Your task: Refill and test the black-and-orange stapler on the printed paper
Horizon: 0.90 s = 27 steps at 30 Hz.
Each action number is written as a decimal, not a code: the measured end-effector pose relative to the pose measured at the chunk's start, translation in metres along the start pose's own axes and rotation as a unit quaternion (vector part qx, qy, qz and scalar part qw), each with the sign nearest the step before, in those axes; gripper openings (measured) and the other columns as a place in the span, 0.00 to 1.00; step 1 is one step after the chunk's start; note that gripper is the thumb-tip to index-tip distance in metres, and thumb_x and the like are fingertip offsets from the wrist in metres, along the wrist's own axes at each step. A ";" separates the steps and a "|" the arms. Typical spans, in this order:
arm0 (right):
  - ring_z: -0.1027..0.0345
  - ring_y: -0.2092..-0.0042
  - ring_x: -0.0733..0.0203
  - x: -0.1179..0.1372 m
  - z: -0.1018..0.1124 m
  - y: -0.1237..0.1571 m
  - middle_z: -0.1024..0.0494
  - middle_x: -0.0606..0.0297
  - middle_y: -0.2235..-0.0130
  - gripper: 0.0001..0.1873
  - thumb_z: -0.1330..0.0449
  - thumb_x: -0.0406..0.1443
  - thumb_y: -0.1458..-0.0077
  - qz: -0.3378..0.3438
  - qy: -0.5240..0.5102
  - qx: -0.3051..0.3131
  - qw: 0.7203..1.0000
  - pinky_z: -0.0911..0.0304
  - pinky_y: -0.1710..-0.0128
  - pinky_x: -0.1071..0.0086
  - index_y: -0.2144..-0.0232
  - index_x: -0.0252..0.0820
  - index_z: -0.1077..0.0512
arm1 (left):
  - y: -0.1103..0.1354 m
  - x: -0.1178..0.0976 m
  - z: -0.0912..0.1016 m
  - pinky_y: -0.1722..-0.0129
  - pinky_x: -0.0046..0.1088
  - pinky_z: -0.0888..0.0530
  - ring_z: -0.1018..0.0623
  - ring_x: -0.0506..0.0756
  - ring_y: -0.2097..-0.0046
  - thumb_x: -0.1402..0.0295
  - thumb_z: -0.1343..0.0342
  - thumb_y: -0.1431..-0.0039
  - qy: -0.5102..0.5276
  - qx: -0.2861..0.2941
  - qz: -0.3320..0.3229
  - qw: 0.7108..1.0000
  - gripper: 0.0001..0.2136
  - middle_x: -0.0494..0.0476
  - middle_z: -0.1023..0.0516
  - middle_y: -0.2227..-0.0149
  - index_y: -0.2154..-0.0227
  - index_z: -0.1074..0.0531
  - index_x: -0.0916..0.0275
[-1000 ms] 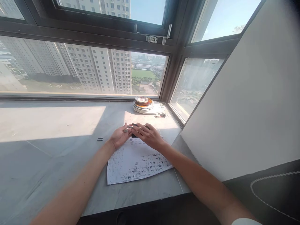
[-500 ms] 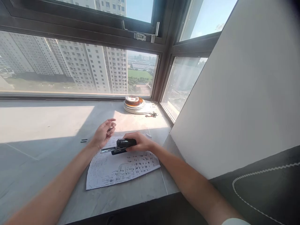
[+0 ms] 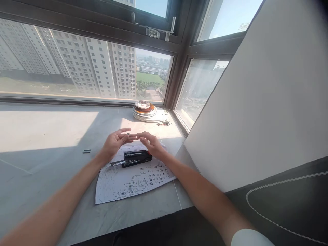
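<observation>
Just below right hand (image 3: 151,143), now see stapler (image 3: 135,155) released onto paper (image 3: 115,184), freeing that hand, loosely curled, contents unclear, to join left hand (image 3: 112,143) pinching small greyish piece (image 3: 128,134).

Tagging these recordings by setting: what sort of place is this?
A window ledge, perhaps in a high-rise home: the window looks out on tower blocks, and stacked plates stand near the corner.

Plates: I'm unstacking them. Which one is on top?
The small patterned plate is on top; the amber plate and the larger white plates lie beneath it.
</observation>
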State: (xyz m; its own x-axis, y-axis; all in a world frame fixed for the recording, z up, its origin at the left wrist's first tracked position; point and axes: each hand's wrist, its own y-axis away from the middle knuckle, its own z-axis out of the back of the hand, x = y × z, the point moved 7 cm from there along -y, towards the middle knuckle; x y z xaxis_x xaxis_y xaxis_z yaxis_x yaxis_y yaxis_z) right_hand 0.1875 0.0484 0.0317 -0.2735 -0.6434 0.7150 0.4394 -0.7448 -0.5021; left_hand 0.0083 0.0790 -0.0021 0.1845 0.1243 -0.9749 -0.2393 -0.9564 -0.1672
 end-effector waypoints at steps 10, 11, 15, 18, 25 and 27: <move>0.26 0.59 0.60 0.017 -0.006 -0.002 0.20 0.59 0.59 0.12 0.39 0.42 0.32 0.055 0.013 0.000 0.998 0.27 0.59 0.65 0.55 0.45 0.19 | 0.008 -0.015 -0.020 0.73 0.29 0.23 0.21 0.54 0.73 0.56 0.27 0.49 -0.149 0.077 -0.069 0.983 0.13 0.58 0.17 0.73 0.70 0.15 0.61; 0.26 0.60 0.60 0.018 -0.005 -0.002 0.19 0.60 0.60 0.11 0.39 0.43 0.32 0.057 0.000 -0.007 0.998 0.27 0.59 0.64 0.58 0.44 0.19 | 0.008 -0.017 -0.020 0.72 0.29 0.23 0.21 0.53 0.73 0.56 0.27 0.49 -0.149 0.077 -0.071 0.983 0.13 0.58 0.17 0.73 0.69 0.15 0.61; 0.24 0.59 0.59 0.011 0.018 -0.004 0.19 0.59 0.60 0.09 0.39 0.39 0.33 0.027 0.003 -0.057 0.998 0.26 0.57 0.63 0.61 0.42 0.20 | 0.008 -0.021 -0.017 0.71 0.29 0.22 0.21 0.53 0.73 0.53 0.32 0.42 -0.148 0.048 -0.079 0.985 0.15 0.59 0.17 0.70 0.66 0.16 0.62; 0.24 0.62 0.59 -0.005 0.055 -0.002 0.18 0.60 0.62 0.06 0.40 0.33 0.36 -0.048 0.116 -0.052 0.991 0.27 0.59 0.63 0.63 0.40 0.21 | 0.007 -0.021 -0.010 0.74 0.27 0.26 0.24 0.51 0.76 0.53 0.36 0.37 -0.149 0.013 -0.081 0.985 0.16 0.58 0.18 0.73 0.67 0.17 0.63; 0.27 0.68 0.59 -0.054 0.132 0.031 0.19 0.57 0.70 0.09 0.37 0.22 0.52 -0.378 0.309 0.069 0.870 0.34 0.70 0.69 0.75 0.38 0.20 | 0.004 -0.016 -0.008 0.76 0.26 0.32 0.29 0.48 0.79 0.54 0.38 0.36 -0.150 0.011 -0.075 0.986 0.16 0.57 0.20 0.74 0.69 0.18 0.63; 0.28 0.70 0.59 -0.059 0.132 0.040 0.19 0.58 0.71 0.10 0.37 0.22 0.53 -0.436 0.291 0.111 0.844 0.35 0.71 0.69 0.73 0.38 0.18 | 0.004 -0.016 -0.008 0.76 0.26 0.32 0.29 0.48 0.79 0.55 0.38 0.35 -0.155 0.011 -0.076 0.985 0.16 0.57 0.20 0.74 0.69 0.18 0.63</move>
State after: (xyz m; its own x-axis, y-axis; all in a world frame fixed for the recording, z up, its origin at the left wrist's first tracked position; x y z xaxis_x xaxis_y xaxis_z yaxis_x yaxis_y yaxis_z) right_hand 0.3338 0.0804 0.0334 -0.9215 0.1065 0.3734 -0.0139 -0.9700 0.2426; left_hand 0.0124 0.0713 0.0138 -0.0801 0.3440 -0.9355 -0.2531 -0.9148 -0.3147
